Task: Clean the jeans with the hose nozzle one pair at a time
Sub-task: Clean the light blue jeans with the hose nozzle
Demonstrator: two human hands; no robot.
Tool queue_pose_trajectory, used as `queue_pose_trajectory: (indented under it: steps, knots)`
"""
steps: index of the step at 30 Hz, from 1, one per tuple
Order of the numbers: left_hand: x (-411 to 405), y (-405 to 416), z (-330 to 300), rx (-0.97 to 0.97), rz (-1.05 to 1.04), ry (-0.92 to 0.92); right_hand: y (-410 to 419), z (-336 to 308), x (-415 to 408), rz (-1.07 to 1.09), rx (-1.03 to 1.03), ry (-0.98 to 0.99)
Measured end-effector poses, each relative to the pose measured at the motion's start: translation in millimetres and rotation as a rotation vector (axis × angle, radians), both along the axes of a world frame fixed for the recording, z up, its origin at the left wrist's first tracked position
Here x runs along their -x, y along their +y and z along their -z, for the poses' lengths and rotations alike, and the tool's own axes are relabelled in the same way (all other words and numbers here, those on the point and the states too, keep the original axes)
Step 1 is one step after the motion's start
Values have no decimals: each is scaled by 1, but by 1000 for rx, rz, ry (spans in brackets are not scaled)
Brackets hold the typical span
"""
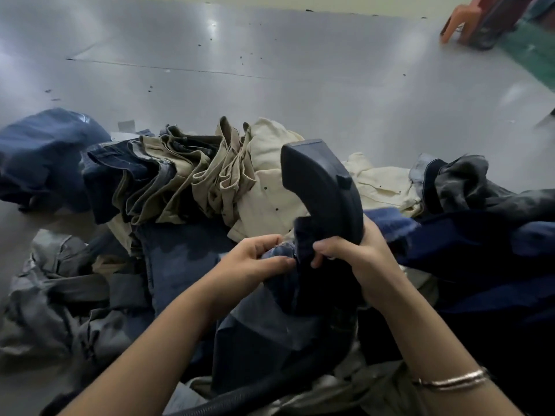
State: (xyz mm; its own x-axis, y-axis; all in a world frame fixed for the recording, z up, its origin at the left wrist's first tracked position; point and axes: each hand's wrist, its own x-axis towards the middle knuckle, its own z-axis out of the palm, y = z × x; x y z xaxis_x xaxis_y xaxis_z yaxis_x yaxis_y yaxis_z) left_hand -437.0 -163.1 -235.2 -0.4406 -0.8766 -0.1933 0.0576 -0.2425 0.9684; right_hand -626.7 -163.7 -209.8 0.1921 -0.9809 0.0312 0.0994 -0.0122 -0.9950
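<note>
A dark curved hose nozzle stands up in the middle of the head view, its wide mouth facing away from me. My right hand grips its lower end together with a fold of dark blue jeans. My left hand pinches the jeans' denim edge just left of the nozzle. The jeans drape down between my forearms. A black ribbed hose runs along the bottom under my left arm.
Heaps of garments surround my hands: khaki trousers, cream pieces, grey ones at the left, dark blue denim at the right. All lie on a shiny grey table. An orange stool stands far right.
</note>
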Motion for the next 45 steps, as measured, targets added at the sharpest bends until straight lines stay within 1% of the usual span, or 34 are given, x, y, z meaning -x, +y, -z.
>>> queue_pose_trajectory:
  steps: [4, 6, 9, 13, 14, 17, 18, 19, 20, 21, 22, 23, 24, 26, 29, 30, 32, 34, 37, 41, 43, 45]
  knots:
    - [-2, 4, -7, -120, 76, 226, 2, -3, 2, 23, -18, 106]
    - [-2, 1, -7, -147, 112, 213, 2, -3, 8, 80, -40, 83]
    - [2, 0, -9, -46, 90, 30, 1, -2, 16, 120, -74, 13]
    - [8, -3, -11, 225, -21, -228, 1, 4, 17, 127, -45, -30]
    - [10, -3, -11, 244, -53, -261, 1, 6, 17, 135, -37, -52]
    - [20, 1, -14, 205, -161, -258, 1, 7, 21, 137, 15, -65]
    - [20, 3, -13, 275, -170, -297, 2, 7, 22, 126, 29, -63]
    - [21, 5, -14, 400, -150, -368, 2, 7, 23, 112, 38, -65]
    - [21, 4, -16, 531, -99, -418, 3, 7, 23, 92, 46, -68]
    - [20, 2, -17, 594, -33, -409, 4, 6, 23, 63, 57, -64]
    - [21, -1, -20, 538, 32, -355, 5, 6, 23, 37, 67, -56]
    - [23, -5, -24, 436, 77, -319, 6, 6, 23, 16, 73, -50]
    - [23, -10, -24, 360, 102, -336, 7, 6, 22, 7, 75, -44]
    - [24, -18, -23, 301, 206, -510, 8, 7, 23, 4, 72, -38]
    - [23, -20, -22, 341, 338, -793, 10, 9, 21, -4, 69, -9]
    - [24, -18, -23, 342, 367, -851, 10, 11, 19, -10, 68, 7]
    - [24, -15, -22, 332, 405, -910, 10, 14, 16, -20, 69, 42]
    - [23, -12, -22, 287, 443, -884, 12, 16, 12, -29, 71, 61]
    - [20, -11, -23, 156, 459, -714, 12, 15, 11, -35, 85, 65]
    - [15, -10, -18, 2, 368, -448, 10, 14, 13, -5, 80, 64]
    - [12, -12, -12, -27, 371, -400, 11, 12, 12, -17, 69, 60]
    - [11, -17, -7, -12, 398, -437, 13, 10, 10, -61, 74, 84]
